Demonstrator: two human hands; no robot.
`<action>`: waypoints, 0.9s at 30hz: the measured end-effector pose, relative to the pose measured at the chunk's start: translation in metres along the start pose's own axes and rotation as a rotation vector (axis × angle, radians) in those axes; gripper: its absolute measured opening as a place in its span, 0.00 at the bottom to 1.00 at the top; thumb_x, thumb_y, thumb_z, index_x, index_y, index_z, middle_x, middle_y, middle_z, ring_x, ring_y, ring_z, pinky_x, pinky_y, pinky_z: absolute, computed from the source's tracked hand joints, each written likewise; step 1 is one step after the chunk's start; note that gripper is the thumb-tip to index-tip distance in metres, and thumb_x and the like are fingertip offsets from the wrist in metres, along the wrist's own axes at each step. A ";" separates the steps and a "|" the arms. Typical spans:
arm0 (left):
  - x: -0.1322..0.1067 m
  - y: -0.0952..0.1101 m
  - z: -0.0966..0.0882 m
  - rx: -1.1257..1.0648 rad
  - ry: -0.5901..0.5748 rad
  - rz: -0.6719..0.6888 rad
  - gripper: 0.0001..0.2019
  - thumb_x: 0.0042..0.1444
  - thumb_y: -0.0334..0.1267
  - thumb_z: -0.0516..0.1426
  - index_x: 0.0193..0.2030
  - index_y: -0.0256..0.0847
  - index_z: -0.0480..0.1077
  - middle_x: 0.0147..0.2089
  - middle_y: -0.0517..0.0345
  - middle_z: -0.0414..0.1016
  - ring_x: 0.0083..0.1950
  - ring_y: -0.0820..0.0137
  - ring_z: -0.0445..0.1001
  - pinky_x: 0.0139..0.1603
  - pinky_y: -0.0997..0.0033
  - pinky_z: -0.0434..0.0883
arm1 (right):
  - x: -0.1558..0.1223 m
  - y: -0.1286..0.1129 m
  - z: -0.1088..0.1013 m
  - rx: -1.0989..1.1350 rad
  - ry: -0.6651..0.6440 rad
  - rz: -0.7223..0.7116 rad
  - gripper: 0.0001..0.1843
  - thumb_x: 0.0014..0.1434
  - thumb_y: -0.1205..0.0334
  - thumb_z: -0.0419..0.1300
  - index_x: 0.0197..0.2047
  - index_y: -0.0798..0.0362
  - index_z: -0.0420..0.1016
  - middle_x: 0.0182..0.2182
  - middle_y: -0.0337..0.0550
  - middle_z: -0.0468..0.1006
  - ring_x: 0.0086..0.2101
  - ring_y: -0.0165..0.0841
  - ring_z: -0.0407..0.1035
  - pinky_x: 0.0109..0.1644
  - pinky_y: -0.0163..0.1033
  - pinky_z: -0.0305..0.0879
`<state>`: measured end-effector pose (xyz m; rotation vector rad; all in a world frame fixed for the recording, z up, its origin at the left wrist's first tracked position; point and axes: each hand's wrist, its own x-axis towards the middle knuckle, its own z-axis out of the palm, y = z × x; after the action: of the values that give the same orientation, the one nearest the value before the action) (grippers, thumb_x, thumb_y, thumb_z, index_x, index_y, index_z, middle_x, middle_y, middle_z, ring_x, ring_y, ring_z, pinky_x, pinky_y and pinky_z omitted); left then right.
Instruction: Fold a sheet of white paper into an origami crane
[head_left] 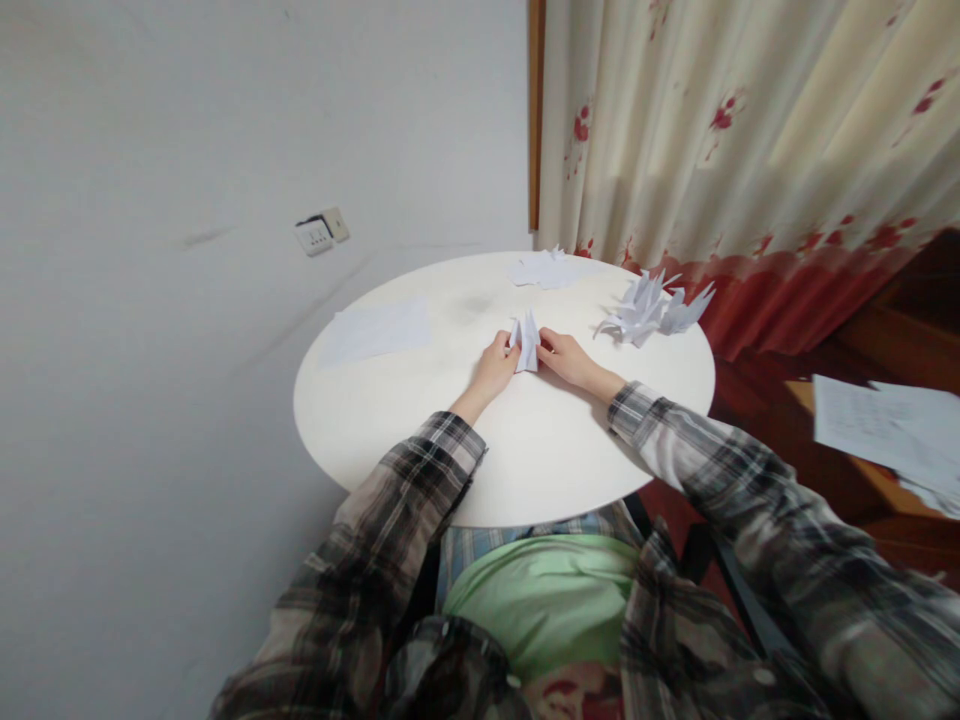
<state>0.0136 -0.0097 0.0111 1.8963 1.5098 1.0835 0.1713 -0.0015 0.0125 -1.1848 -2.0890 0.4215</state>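
Observation:
A small folded white paper piece [528,341] stands near the middle of the round white table [390,420]. My left hand [495,368] pinches its left side with closed fingers. My right hand [564,357] grips its right side, fingers also closed. Both arms reach forward in plaid sleeves.
A flat white sheet [375,331] lies on the table's left. A pile of folded paper shapes [651,309] sits at the right edge, more paper [544,268] at the far edge. A wall stands left, a floral curtain [735,150] behind, loose sheets [885,425] at right.

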 end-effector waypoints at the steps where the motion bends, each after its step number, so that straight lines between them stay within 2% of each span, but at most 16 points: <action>1: 0.000 0.000 0.000 -0.001 0.002 0.001 0.07 0.58 0.39 0.48 0.38 0.41 0.63 0.33 0.58 0.71 0.32 0.72 0.68 0.34 0.73 0.65 | 0.000 0.000 0.000 0.000 -0.002 -0.001 0.10 0.59 0.58 0.48 0.33 0.54 0.66 0.27 0.40 0.73 0.27 0.29 0.61 0.34 0.34 0.54; 14: 0.000 -0.003 0.001 -0.055 0.010 0.011 0.04 0.57 0.37 0.48 0.36 0.41 0.61 0.29 0.61 0.67 0.30 0.73 0.66 0.31 0.73 0.63 | 0.000 0.001 0.001 -0.014 0.008 -0.001 0.09 0.59 0.59 0.49 0.32 0.54 0.66 0.27 0.40 0.73 0.27 0.29 0.62 0.33 0.34 0.54; 27: 0.002 -0.002 0.000 -0.090 0.154 0.002 0.03 0.57 0.36 0.49 0.32 0.42 0.61 0.29 0.60 0.69 0.32 0.72 0.68 0.34 0.72 0.65 | 0.001 -0.001 0.001 0.040 0.015 0.018 0.07 0.59 0.61 0.49 0.34 0.53 0.65 0.28 0.40 0.76 0.29 0.29 0.66 0.36 0.33 0.60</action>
<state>0.0122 -0.0075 0.0098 1.7893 1.5134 1.3026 0.1702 -0.0013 0.0125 -1.1811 -2.0493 0.4590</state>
